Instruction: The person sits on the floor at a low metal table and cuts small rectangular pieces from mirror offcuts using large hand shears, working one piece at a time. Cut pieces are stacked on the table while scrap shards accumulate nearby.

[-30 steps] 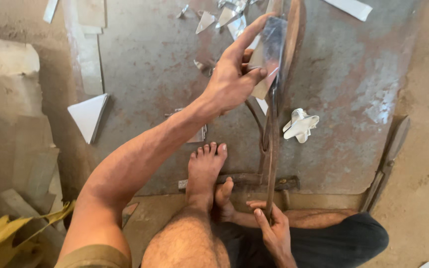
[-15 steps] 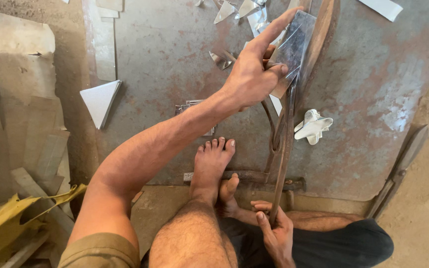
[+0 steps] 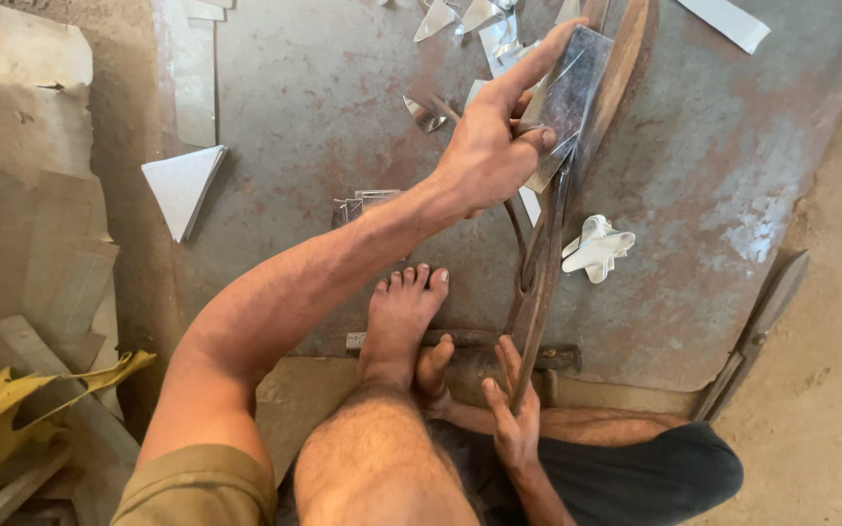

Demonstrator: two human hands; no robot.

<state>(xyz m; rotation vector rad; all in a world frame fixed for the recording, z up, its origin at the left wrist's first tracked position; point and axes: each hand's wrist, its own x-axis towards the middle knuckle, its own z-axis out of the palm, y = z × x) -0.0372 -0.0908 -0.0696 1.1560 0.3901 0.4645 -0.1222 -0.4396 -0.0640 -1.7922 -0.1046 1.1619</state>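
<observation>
My left hand (image 3: 495, 136) grips a shiny sheet-metal piece (image 3: 569, 93), index finger stretched along its top edge, holding it in the jaws of large metal shears (image 3: 577, 166). My right hand (image 3: 515, 414) sits low by my legs, fingers wrapped on the shears' long handle (image 3: 533, 321). My bare feet (image 3: 403, 317) rest on the lower end of the shears at the edge of the rusty metal plate (image 3: 324, 107) on the floor.
Cut metal scraps (image 3: 460, 15) lie at the top. A white triangular stack (image 3: 182, 185) lies at the left, a white folded shape (image 3: 596, 248) right of the shears. Metal sheets (image 3: 41, 244) and a yellow scrap (image 3: 12, 399) sit at the left. A bar (image 3: 757, 331) lies at the right.
The view has shifted slightly. My left hand still holds the sheet piece in the shears; my right hand stays on the handle.
</observation>
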